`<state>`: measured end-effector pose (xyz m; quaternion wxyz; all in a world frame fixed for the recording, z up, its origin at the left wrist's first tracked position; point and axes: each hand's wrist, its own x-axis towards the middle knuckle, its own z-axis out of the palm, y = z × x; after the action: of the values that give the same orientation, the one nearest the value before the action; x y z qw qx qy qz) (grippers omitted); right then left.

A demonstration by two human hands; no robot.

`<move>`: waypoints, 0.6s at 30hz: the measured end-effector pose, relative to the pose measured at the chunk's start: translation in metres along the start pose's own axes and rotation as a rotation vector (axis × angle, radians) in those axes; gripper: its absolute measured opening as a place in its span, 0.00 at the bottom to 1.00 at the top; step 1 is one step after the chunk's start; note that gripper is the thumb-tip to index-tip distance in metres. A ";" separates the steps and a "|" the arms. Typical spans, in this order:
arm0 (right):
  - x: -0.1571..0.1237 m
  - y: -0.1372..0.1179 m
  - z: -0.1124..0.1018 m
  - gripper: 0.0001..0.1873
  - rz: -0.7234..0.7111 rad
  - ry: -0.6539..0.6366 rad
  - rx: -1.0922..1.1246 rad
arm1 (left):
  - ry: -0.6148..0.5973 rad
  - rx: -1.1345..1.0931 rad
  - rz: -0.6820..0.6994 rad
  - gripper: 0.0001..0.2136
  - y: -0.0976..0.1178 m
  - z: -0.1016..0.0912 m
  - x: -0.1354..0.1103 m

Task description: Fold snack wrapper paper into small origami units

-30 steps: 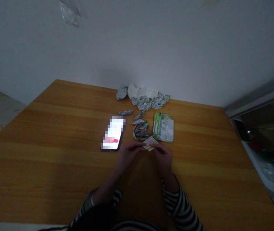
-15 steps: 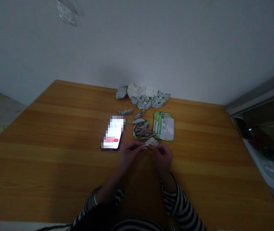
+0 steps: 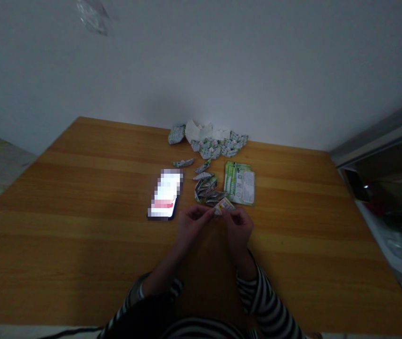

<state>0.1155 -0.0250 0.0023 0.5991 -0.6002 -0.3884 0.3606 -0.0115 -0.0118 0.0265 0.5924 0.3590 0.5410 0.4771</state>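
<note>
Between my hands is a small folded piece of printed paper (image 3: 224, 205), pale with some orange on it. My left hand (image 3: 191, 225) pinches its left side, fingers closed. My right hand (image 3: 239, 228) is closed on its lower right side. Just beyond the fingertips lies a cluster of folded paper pieces (image 3: 206, 187), printed in green and grey. A stack of green and white printed sheets (image 3: 239, 183) rests to the right of that cluster. Left of my left hand lies a phone (image 3: 165, 193) with its screen lit and blurred out.
More folded paper pieces (image 3: 211, 148) and crumpled white paper (image 3: 199, 132) sit at the back of the wooden table (image 3: 116, 188), against the wall (image 3: 201, 61). At the right stands a shelf holding a dark phone-like object (image 3: 355, 184).
My fingers have shifted slightly on the folded paper, which now stands tilted up more with its printed face showing. The view has moved a little.
</note>
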 end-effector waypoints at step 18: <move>0.001 0.004 -0.001 0.15 -0.040 -0.007 -0.053 | 0.013 -0.090 0.028 0.13 -0.006 0.002 0.000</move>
<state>0.1168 -0.0239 -0.0020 0.5888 -0.6066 -0.4117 0.3404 -0.0085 -0.0138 0.0210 0.5977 0.3363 0.5177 0.5115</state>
